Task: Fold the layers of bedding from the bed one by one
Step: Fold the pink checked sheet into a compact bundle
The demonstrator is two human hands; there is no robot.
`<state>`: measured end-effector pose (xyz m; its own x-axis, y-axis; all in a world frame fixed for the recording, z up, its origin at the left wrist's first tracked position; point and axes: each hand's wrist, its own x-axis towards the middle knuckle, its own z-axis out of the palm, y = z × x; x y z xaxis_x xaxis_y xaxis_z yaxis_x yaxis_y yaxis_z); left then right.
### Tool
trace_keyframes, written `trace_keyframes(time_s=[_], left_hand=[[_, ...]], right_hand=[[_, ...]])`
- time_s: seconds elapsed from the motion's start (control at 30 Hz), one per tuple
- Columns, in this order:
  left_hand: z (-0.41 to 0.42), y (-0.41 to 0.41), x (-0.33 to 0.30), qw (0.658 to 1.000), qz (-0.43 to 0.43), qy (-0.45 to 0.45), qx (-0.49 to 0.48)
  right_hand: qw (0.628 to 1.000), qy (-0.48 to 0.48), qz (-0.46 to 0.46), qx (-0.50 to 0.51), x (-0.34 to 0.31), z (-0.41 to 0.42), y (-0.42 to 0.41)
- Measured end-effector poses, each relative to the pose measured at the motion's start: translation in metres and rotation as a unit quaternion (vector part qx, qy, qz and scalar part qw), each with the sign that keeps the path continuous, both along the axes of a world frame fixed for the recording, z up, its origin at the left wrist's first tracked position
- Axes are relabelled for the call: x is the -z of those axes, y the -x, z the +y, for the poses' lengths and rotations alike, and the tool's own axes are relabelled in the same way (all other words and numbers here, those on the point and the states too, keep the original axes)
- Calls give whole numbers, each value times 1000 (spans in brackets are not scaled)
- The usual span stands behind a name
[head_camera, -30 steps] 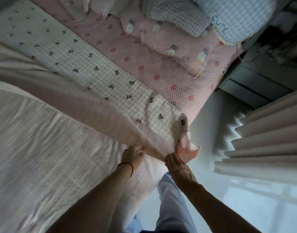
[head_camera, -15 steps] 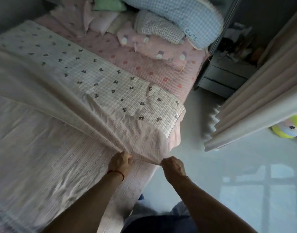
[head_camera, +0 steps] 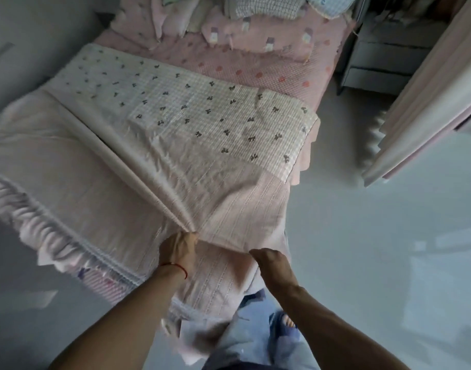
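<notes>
Bedding first: pink woven blanket (head_camera: 100, 166), topmost layer, spread over the foot half of the bed (head_camera: 333, 62), near edge drawn toward the bed's foot corner. Looks thin, soft and light, judging by the long ridge of slack cloth running from the far left down to the left hand (head_camera: 179, 252); likely to sag and drag rather than hold any shape, so best taken along the hem or at the corners, with tension kept between both hands. Left hand's grip pinched shut on a gathered fold of the blanket; right hand (head_camera: 269, 259) curled over the same edge a little to the right, grip clamped on the cloth, fingertips hidden under it. Beneath, a cream checked quilt with small dark bows (head_camera: 207, 113) lies flat across the middle, and under that a pink dotted sheet (head_camera: 255, 68) reaches the pillows (head_camera: 255, 6) heaped at the head. Ruffled trim (head_camera: 44, 236) hangs off the left side. Pale smooth floor (head_camera: 362, 236) all round, pleated curtain (head_camera: 421, 97) at right, grey drawer unit (head_camera: 383, 60) beside the bed's head.
</notes>
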<state>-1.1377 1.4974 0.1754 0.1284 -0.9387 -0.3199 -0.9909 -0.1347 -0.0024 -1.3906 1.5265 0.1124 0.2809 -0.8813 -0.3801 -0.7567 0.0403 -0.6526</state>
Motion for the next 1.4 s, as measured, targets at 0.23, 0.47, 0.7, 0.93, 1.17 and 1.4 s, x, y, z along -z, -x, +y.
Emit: trace_keyframes(time_s=[0.23,0.47,0.7,0.93,1.17,1.4], left_hand=[[44,-50,29,987,2,-160,34],[77,-97,67,971,50,-192,130],[78,-123,65,964,43,-204,166],[92,-127,143,927,179,-325,47],[82,-141,213,874,346,-149,-308],[53,-166,220,645,522,-161,-534]], right_hand=[[999,6,-22,-22,-6,58,-24],[995,0,-1,98,6,111,-68],[978,107,39,177,43,145,-117],[814,-160,-104,549,160,167,-175],[467,-293,-325,768,216,149,-188],[362,-368,-428,742,225,144,-170]])
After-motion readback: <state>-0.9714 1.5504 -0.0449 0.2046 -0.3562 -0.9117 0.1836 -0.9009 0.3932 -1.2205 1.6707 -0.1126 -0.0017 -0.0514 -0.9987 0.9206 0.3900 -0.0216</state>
